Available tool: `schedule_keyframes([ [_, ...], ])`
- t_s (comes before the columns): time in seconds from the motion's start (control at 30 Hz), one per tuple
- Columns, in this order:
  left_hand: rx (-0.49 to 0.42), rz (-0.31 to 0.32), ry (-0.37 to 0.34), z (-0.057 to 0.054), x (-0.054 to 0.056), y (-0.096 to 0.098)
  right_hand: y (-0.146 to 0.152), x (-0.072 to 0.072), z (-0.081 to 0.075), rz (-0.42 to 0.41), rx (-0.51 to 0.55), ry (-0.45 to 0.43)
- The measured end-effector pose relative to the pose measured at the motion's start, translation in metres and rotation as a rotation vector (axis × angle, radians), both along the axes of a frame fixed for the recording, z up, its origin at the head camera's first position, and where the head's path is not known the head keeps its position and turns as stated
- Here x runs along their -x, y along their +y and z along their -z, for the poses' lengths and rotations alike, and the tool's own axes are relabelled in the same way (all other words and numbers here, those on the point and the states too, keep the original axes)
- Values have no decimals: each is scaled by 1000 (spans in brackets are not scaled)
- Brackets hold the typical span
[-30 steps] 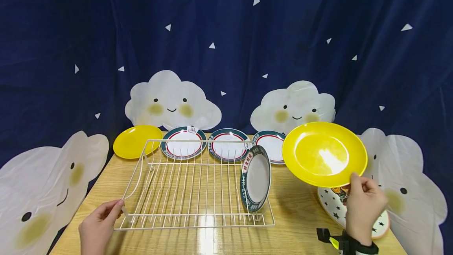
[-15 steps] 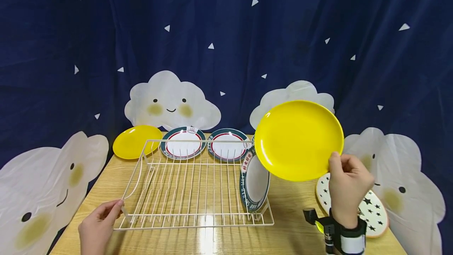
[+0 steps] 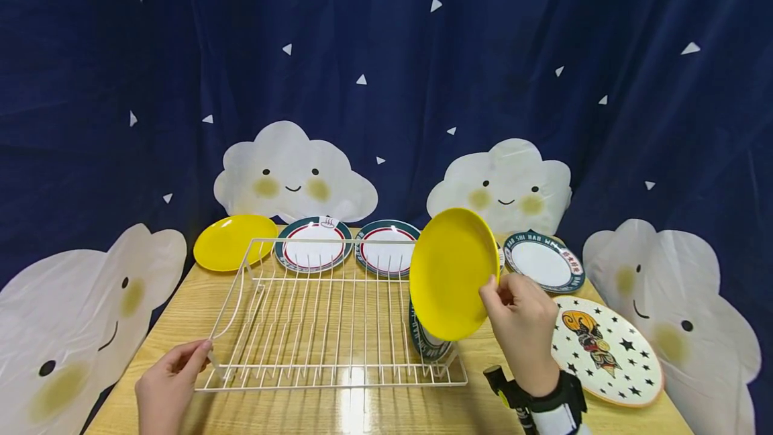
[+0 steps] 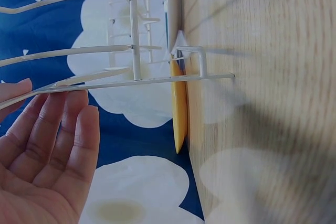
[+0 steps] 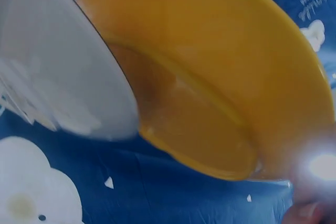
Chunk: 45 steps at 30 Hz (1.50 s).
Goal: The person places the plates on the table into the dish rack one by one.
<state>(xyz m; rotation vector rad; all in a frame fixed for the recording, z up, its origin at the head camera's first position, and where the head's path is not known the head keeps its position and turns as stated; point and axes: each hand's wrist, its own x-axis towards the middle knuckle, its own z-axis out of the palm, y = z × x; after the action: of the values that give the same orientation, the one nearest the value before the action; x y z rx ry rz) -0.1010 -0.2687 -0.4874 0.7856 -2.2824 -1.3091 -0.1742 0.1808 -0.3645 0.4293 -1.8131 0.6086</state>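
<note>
My left hand [image 3: 166, 381] pinches the front left corner of a white wire dish rack [image 3: 326, 366]. The left wrist view has its fingers [image 4: 79, 135] beneath a rack wire. With thumb and curled fingers, my right hand [image 3: 524, 324] grips the right rim of a yellow plate [image 3: 453, 274], raised and tilted over the rack's right end. Behind it, a green-rimmed plate [image 3: 425, 348] stands upright in the rack's right slots, mostly hidden in the head view. From the right wrist, that racked plate's pale side [image 5: 58, 56] overlaps the yellow plate's underside.
Along the back of the wooden table [image 3: 163, 348] lie another yellow plate [image 3: 235, 242] and green-rimmed plates [image 3: 314, 247], one partly hidden. To the right are a green-rimmed plate [image 3: 543, 262] and a star-patterned plate [image 3: 634, 327]. A dark blue curtain [image 3: 386, 32] hangs behind.
My right hand has carried the yellow plate leftward from above the right-hand plates to the rack's right end, turning it from nearly flat to steeply tilted. The left hand stays on the rack.
</note>
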Motion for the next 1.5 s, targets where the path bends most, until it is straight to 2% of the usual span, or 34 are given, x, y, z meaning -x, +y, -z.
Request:
schedule_keyframes([
  [0.17,2,-1,16,1,1,0,-12,0,10,32,-145,-106],
  [0.3,-3,2,22,0,1,0,-19,0,17,58,-212,-155],
  [0.57,-32,4,-9,0,0,-1,-27,3,24,84,-266,-185],
  [0.9,-34,5,3,0,0,-1,-32,5,27,99,-288,-216],
  [1.17,-25,4,-16,0,0,-1,-33,5,28,127,-322,-269],
  [1.33,-28,2,-33,-3,-1,1,-32,6,29,143,-346,-355],
  [1.5,-31,5,-22,-4,-2,1,-33,4,28,149,-383,-502],
])
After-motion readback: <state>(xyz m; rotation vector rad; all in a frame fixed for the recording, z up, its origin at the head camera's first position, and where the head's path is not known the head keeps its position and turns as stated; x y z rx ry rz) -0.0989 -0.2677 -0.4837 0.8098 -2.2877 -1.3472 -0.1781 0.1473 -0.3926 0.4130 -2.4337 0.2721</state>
